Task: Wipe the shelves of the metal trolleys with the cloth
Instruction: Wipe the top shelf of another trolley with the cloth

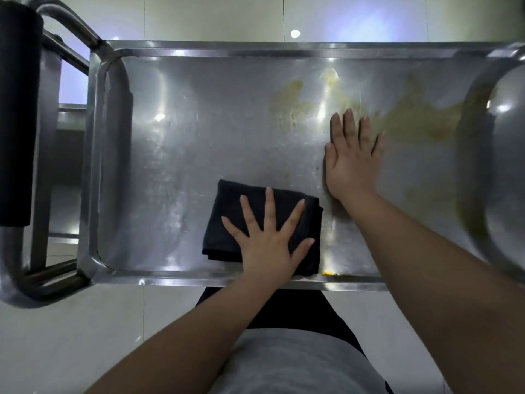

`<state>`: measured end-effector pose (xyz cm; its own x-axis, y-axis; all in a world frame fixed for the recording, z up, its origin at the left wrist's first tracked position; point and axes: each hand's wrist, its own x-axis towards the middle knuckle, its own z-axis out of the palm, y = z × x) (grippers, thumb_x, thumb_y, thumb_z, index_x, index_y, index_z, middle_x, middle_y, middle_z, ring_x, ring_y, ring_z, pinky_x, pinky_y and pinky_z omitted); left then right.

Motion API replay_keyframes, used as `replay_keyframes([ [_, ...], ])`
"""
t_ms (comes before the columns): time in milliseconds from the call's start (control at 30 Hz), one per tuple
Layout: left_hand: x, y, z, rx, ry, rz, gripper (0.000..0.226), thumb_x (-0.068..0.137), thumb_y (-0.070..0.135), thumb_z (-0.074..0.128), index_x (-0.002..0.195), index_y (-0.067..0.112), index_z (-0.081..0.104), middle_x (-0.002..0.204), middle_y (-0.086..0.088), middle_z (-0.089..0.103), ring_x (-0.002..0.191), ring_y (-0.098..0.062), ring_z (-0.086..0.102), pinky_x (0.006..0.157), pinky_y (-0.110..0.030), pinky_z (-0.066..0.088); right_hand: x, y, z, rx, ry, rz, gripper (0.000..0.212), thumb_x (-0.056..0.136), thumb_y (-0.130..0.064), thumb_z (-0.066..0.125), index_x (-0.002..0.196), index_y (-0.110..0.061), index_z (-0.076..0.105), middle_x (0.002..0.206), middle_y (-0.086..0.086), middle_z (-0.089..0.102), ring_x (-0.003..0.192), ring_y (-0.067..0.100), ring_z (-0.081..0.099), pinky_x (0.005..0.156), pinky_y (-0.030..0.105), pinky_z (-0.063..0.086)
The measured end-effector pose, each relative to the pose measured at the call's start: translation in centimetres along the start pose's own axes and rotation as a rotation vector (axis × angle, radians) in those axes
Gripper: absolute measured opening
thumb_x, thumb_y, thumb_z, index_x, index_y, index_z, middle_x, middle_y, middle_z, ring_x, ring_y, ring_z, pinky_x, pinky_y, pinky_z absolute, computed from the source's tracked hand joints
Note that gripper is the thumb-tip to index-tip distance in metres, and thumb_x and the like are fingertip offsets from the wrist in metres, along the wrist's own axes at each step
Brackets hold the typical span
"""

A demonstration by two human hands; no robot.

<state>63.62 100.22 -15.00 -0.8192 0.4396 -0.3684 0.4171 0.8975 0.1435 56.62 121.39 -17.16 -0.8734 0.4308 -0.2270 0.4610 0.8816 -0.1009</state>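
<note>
Shelf point(199, 132) of a metal trolley is seen from above, edged by a raised rim point(199, 280); yellowish-brown stains point(412, 120) are smeared over its far right part; a folded black cloth point(235, 206) is pressed flat near the front by the left grip point(270, 245), released, fingers spread straight; the right grip point(352, 160) is laid flat on bare metal just beyond the cloth, released, nothing held.
</note>
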Motion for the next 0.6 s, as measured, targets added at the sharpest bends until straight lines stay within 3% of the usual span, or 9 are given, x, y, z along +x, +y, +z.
replay_keyframes([
  [100, 5.1, 0.6, -1.7, 0.000, 0.003, 0.003, 0.071, 0.089, 0.079, 0.008, 0.150, 0.052, -0.018, 0.162, -0.008, -0.027, 0.141, -0.052, -0.027, 0.100, -0.081, -0.010, 0.1, 0.1, 0.0, -0.003, 0.015, 0.002, 0.056, 0.104, -0.041, 0.016, 0.158, -0.031, 0.004, 0.166, -0.006, 0.001, 0.152, 0.023, -0.003, 0.121, 0.054, -0.003],
  [200, 11.8, 0.0, -4.4, 0.006, 0.077, -0.017, 0.072, 0.090, 0.079, 0.012, 0.152, 0.051, -0.011, 0.165, -0.008, -0.019, 0.144, -0.051, -0.022, 0.102, -0.081, -0.009, 0.0, 0.0, 0.2, 0.029, 0.018, 0.000, 0.057, 0.102, -0.043, 0.012, 0.158, -0.031, 0.006, 0.166, -0.006, 0.003, 0.152, 0.022, -0.002, 0.121, 0.052, -0.005],
  [400, 23.1, -1.1, -9.5, -0.002, 0.076, -0.108, 0.072, 0.089, 0.080, 0.008, 0.152, 0.050, -0.013, 0.164, -0.004, -0.022, 0.145, -0.050, -0.020, 0.103, -0.081, -0.005, 0.1, 0.1, 0.5, 0.028, 0.038, -0.005, 0.057, 0.102, -0.043, 0.010, 0.158, -0.033, 0.004, 0.166, -0.007, 0.002, 0.152, 0.021, -0.002, 0.121, 0.053, -0.003],
  [600, 18.5, -1.8, -7.6, 0.001, 0.074, -0.048, 0.070, 0.090, 0.077, 0.006, 0.152, 0.049, -0.012, 0.165, -0.004, -0.017, 0.147, -0.045, -0.019, 0.103, -0.080, -0.007, -0.3, 0.2, 0.1, 0.017, -0.003, -0.005, 0.056, 0.104, -0.042, 0.013, 0.157, -0.034, 0.000, 0.166, -0.008, -0.004, 0.152, 0.020, -0.007, 0.120, 0.053, -0.006],
])
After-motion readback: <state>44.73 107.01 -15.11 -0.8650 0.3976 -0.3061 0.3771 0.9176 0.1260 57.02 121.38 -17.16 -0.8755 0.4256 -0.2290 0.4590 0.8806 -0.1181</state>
